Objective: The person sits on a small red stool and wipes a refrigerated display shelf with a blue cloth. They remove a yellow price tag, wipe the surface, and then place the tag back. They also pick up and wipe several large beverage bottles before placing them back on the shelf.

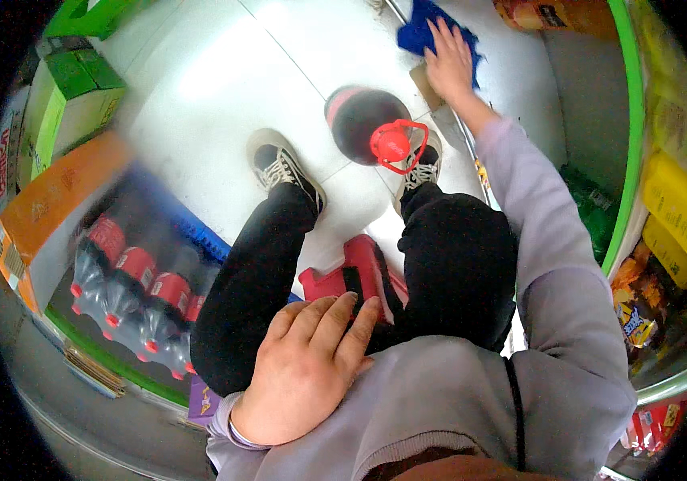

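Note:
Spread over a crumpled blue cloth (418, 33), my right hand (451, 63) holds it pressed to the white surface of a low shelf at the upper right. The palm side is hidden. My left hand (307, 367) rests on my lap, back upward, with nothing in it and its fingers slightly apart. Between my shoes stands a large plastic bottle of dark cola (367, 123), close to the right shoe (421, 162). Its red cap (392, 146) carries a red loop handle. Just beyond my left fingertips is a red and black object (349, 273), partly covered by the hand.
Shrink-wrapped cola bottles (145, 279) stand on a green-edged shelf at left, beside an orange carton (66, 186) and a green box (81, 90). On the right, a green shelf edge (629, 150) curves past yellow snack bags (677, 210). White tiles (211, 90) form the floor.

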The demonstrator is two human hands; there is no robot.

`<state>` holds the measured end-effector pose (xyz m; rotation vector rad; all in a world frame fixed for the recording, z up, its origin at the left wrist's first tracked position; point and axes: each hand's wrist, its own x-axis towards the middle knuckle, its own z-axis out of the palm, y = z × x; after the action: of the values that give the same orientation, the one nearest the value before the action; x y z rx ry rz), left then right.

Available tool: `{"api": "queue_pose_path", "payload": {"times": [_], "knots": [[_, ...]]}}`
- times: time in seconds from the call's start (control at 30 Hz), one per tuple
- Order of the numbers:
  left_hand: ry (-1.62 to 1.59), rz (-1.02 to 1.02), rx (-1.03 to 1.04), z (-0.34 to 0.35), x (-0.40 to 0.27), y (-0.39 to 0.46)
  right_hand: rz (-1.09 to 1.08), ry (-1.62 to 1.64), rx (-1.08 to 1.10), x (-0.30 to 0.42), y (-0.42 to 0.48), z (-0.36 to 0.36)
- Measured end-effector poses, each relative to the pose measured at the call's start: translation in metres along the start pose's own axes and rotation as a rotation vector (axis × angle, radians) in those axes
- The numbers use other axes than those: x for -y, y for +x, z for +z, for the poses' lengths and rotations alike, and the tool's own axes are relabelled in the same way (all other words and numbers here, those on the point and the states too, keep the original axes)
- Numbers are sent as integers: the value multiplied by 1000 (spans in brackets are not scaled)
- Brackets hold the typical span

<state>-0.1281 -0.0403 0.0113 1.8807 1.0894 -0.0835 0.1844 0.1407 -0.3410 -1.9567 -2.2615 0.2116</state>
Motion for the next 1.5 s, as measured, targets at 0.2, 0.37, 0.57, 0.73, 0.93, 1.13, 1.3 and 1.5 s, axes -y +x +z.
{"api": "queue_pose_path", "payload": {"times": [0.2, 0.37, 0.57, 0.73, 0.93, 1.13, 1.3, 1.5], "knots": [[15, -52, -7, 6, -9, 6, -181, -84, -129, 6, 13, -10], [80, -98, -71, 19, -5, -2, -124, 132, 270, -15, -83, -43], [221, -72, -91, 40, 6, -15, 596, 820, 463, -57, -110, -93], [476, -153, 76, 94, 9, -9, 674, 1595, 290, 29, -93, -239], [83, -138, 594, 242, 9, 30, 470, 2195, 177, 118, -113, -316], [81, -10, 722, 358, 25, 54, 618, 2358, 251, 179, -123, -307], [65, 31, 861, 392, 36, 87, 807, 2337, 144, 189, -96, -285], [-22, 27, 954, 364, 57, 145, 1031, 2402, 394, 198, -78, -268]]}}
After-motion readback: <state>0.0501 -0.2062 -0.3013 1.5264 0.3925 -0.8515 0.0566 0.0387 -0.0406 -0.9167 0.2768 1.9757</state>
